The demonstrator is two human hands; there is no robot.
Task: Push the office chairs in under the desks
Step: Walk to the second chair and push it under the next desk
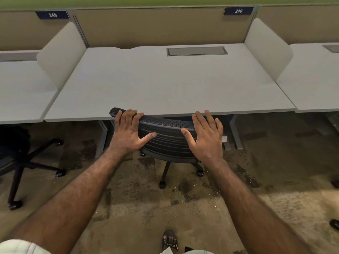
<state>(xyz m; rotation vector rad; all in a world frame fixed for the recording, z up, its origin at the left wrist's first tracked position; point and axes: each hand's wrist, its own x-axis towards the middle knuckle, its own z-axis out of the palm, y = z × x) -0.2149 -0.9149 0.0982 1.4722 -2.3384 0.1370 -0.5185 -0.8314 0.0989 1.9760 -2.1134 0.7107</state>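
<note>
Fingers [128,116] of left hand [128,133] spread flat over the top edge of the black chair back [165,136], fingers [207,120] of right hand [205,138] likewise splayed, gripping nothing. Just beyond the fingertips, the grey worktop [165,85], its front edge touching the backrest

Even, soft overhead light; wide-angle bending at the edges.

Office chair [168,142] on patterned carpet [139,204]
</note>
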